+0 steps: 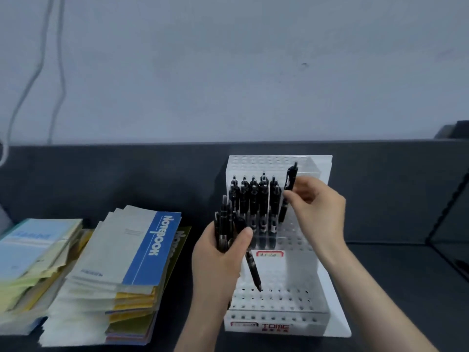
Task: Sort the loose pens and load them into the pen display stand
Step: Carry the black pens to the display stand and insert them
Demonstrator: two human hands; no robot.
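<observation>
- We note the left hand (218,257) gripping a bundle of black pens (223,226), screening the left edge of the display stand (291,297).
- The right hand (318,201) pinches a single pen (290,177) beside the loaded pens (253,199).
- We find notebook stacks (119,262) to the left.

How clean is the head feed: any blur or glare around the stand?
Head view: soft all over, small print on the notebook stack unreadable; dim, flat light leaves the pen in the right hand and the pen bundle in the left hand as dark shapes; the clear stand shows mild sheen, no harsh glare.
</observation>
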